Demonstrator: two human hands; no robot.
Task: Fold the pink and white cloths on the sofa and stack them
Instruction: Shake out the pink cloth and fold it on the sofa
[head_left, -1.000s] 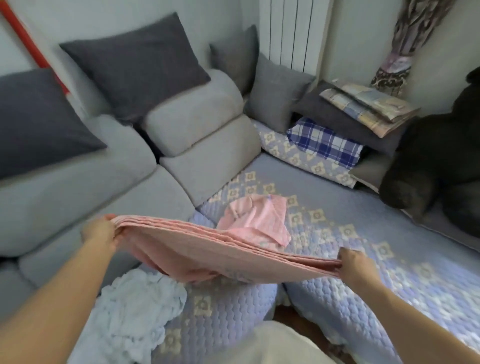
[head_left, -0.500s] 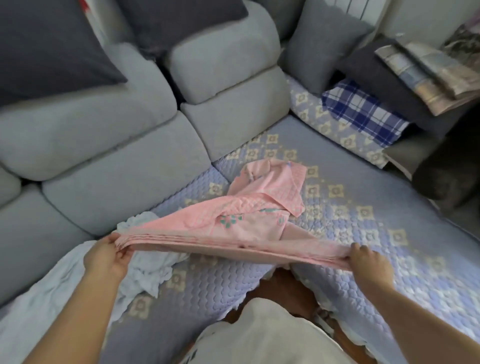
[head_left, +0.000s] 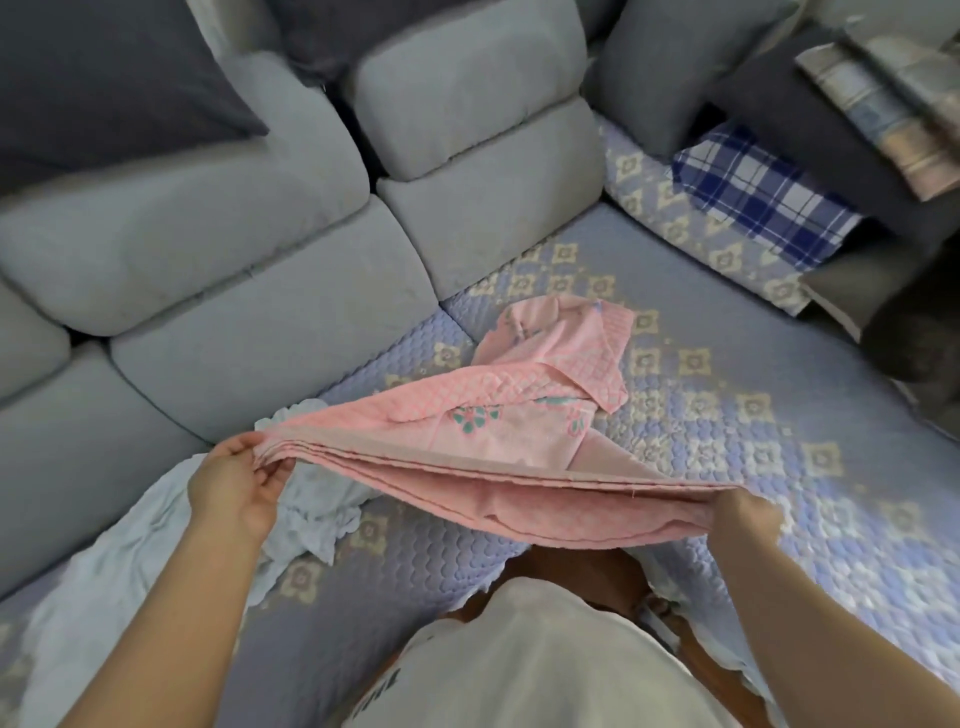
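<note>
Left hand (head_left: 234, 486) and right hand (head_left: 740, 514) pinching opposite near corners of pink cloth (head_left: 519, 467); far part draped on sofa (head_left: 727, 415). White cloth (head_left: 130, 561) crumpled near left.

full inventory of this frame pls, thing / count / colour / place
pink cloth: 1, pink with teal flowers, held stretched over the seat
white cloth: 1, white, crumpled under the left hand
quilted cover: 1, lavender with cream motifs, on the seat
sofa cushions: several, grey, left and rear
dark pillows: at least 2, charcoal, on the back cushions
plaid cloth: 1, blue and white, far right
left hand: 1, pinches the cloth's left end
right hand: 1, grips its right end
</note>
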